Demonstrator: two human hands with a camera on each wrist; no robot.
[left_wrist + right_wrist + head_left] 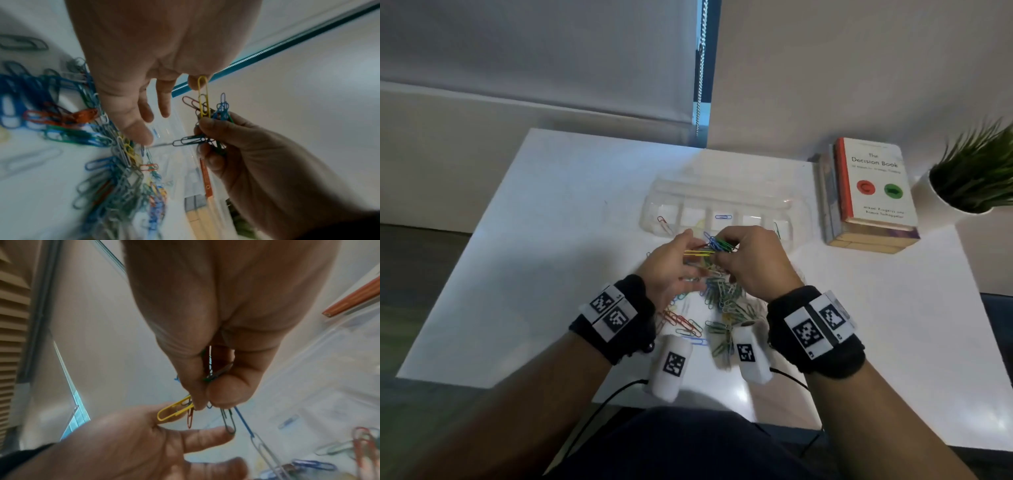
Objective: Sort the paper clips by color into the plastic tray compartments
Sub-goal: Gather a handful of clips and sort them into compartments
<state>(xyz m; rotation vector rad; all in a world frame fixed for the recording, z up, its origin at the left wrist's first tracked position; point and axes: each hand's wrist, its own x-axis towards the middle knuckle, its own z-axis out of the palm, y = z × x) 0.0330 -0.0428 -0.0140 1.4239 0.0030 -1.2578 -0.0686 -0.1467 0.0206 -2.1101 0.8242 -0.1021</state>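
A clear plastic tray (722, 192) stands across the table beyond my hands. Single clips lie in its compartments: a red clip (662, 221), a blue clip (722, 217) and a green clip (776, 228). My right hand (726, 245) pinches a tangled bunch of clips (218, 112) between thumb and fingers, above the loose pile (722, 301). A yellow clip (202, 95) sticks out of that bunch. My left hand (688, 246) has its fingers straight, and the thumb tip touches the yellow clip's (174, 408) free end.
A stack of books (873, 192) lies right of the tray, and a potted plant (976, 174) stands at the far right. Red clips (681, 320) are scattered near my left wrist. The table's front edge runs just below my wrists.
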